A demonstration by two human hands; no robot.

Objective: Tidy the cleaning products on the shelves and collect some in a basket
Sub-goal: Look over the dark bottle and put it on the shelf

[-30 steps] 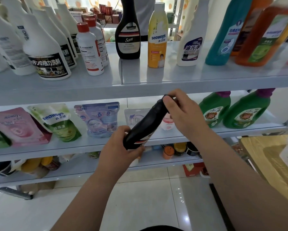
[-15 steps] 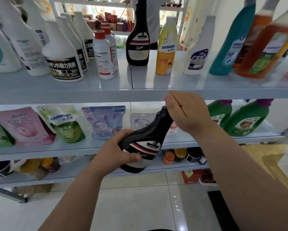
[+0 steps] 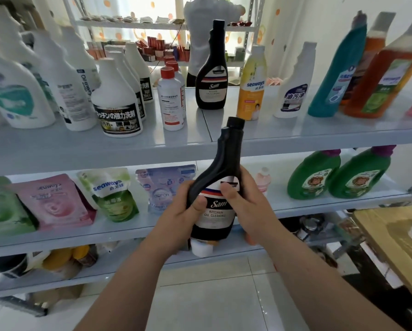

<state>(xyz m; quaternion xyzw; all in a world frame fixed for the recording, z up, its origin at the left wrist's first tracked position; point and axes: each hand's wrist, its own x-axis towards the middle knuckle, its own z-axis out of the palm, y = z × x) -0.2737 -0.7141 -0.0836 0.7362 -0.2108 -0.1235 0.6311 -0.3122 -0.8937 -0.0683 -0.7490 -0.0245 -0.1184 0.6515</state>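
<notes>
A black "Sam" kitchen oil cleaning bottle [image 3: 224, 161] stands nearly upright in front of the shelves, label toward me. My left hand [image 3: 176, 218] grips its lower left side with the thumb on the label. My right hand [image 3: 245, 206] grips its right side, thumb across the label's top. A second, identical black Sam bottle [image 3: 212, 77] stands on the upper shelf [image 3: 188, 144] directly behind. No basket is in view.
White bottles [image 3: 116, 103], red-capped bottles [image 3: 171, 99], a yellow Seaways bottle [image 3: 251, 89], teal and orange bottles [image 3: 379, 80] line the upper shelf. Refill pouches [image 3: 54, 201] and green bottles [image 3: 314, 175] sit on the middle shelf. A wooden table [image 3: 396, 240] stands at right. A person stands behind the shelves.
The black bottle has been turned from tilted to upright and lifted toward the upper shelf. My right hand slid from its cap down to its body.
</notes>
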